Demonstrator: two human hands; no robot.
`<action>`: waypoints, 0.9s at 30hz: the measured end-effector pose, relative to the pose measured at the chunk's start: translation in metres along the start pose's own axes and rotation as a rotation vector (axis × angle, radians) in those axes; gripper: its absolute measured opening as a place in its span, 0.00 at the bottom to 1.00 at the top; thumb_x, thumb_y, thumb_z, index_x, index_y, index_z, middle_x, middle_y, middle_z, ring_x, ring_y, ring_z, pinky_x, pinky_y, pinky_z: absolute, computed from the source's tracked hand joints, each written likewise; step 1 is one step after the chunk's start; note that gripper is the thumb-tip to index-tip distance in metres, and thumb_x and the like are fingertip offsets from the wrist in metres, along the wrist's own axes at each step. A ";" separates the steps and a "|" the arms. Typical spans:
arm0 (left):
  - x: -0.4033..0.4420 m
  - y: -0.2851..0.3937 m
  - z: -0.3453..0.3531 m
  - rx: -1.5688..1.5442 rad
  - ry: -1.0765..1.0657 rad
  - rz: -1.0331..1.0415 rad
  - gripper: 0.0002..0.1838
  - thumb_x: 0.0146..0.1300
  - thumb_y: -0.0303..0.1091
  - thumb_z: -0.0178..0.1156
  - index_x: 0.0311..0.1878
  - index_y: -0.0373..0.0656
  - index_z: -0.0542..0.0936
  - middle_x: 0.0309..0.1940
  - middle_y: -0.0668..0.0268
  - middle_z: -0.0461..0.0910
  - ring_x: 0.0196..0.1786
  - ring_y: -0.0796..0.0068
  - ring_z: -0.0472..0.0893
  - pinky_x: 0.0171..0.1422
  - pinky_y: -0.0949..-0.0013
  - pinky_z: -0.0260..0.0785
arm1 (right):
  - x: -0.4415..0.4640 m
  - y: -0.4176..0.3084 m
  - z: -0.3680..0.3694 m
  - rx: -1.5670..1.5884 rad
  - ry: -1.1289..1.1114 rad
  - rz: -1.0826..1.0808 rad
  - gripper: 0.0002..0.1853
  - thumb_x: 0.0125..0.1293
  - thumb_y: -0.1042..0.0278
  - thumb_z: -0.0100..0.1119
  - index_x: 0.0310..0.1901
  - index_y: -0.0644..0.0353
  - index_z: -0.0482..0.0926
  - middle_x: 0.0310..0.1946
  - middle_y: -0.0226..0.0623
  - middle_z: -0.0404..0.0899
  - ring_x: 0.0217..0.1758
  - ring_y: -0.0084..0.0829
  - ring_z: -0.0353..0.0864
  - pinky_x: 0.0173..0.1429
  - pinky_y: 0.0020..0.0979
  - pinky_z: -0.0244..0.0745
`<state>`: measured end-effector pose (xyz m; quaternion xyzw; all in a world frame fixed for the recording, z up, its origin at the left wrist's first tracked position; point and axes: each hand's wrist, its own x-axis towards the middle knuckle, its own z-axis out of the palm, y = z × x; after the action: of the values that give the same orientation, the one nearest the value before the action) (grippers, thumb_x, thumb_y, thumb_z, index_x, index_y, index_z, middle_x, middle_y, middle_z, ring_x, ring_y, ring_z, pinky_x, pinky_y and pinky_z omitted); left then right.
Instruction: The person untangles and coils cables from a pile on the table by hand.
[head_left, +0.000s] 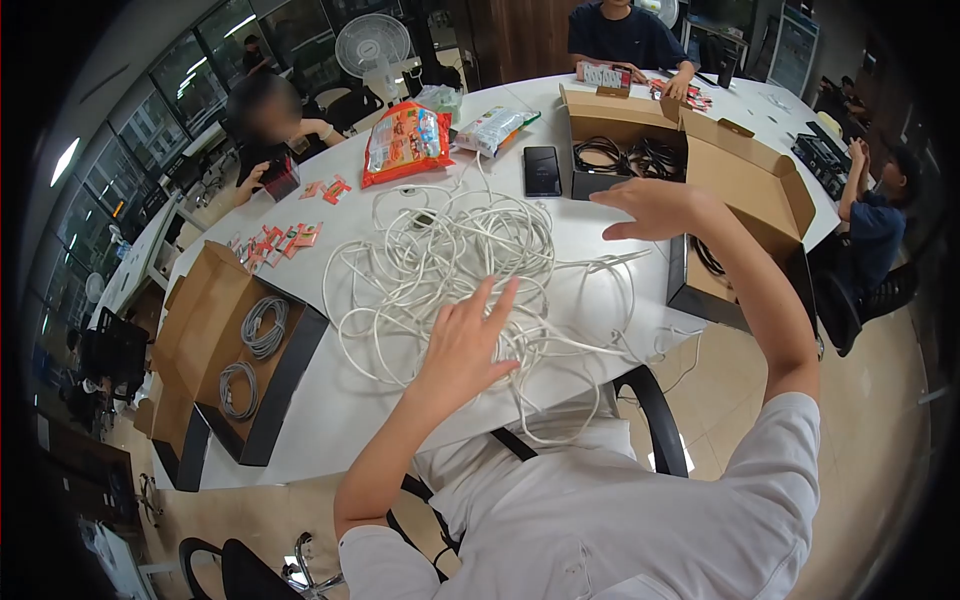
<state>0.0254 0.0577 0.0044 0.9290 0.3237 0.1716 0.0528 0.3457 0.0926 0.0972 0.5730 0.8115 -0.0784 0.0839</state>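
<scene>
A large tangle of white cables (500,235) spreads over the middle of the white table, with loops hanging past its near edge. My left hand (465,340) is over the near part of the tangle, fingers spread, holding nothing. To the right of the tangle, my right hand (650,207) is raised near the open boxes, its fingers extended and nothing visible in them. Just beyond it, an open cardboard box (625,107) contains black cables (650,158). At the left, another open box (205,345) has two coiled grey cables (264,328) in it.
A black phone (542,172), a red snack bag (407,143) and a white-green bag (495,130) lie beyond the cables. Small red packets (275,245) are scattered at the left. Another open box (745,180) stands at the right. Other people sit around the table (350,440).
</scene>
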 end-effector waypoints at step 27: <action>-0.018 -0.168 -0.069 -1.717 1.006 -0.333 0.07 0.65 0.36 0.55 0.31 0.48 0.71 0.19 0.74 0.64 0.25 0.80 0.66 0.29 0.73 0.63 | 0.102 -0.023 0.058 -0.161 -0.150 0.019 0.28 0.60 0.54 0.60 0.59 0.61 0.72 0.49 0.52 0.76 0.55 0.49 0.76 0.57 0.43 0.73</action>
<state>-0.1101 0.1779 0.0285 0.3393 0.2011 0.7091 0.5845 0.2932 0.1652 0.0189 0.5646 0.8011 -0.0547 0.1911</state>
